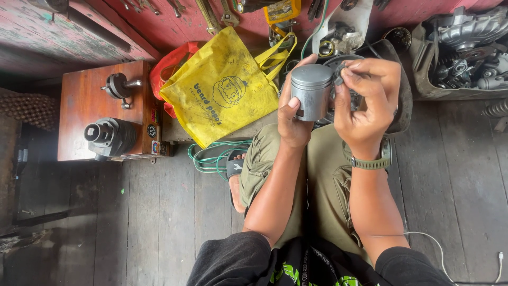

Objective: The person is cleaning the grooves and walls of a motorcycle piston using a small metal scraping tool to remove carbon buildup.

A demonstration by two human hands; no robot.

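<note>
Left hand (pixel 292 119) has its grip wrapped round a grey metal piston (pixel 311 91), held upright over the lap, while the right hand (pixel 365 100) pinches a small dark part (pixel 339 80) against the piston's upper edge, just right of that grip. Looks like it's only partway on, can't tell if it's seated. Yellow bag (pixel 219 87) sits left of the grip, wooden box (pixel 84 106) further left, engine parts (pixel 468 47) off right.

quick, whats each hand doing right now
Left hand: closed around the grey metal piston, holding it up.
Right hand: fingertips pinched at the piston's side; what they pinch cannot be told.
</note>
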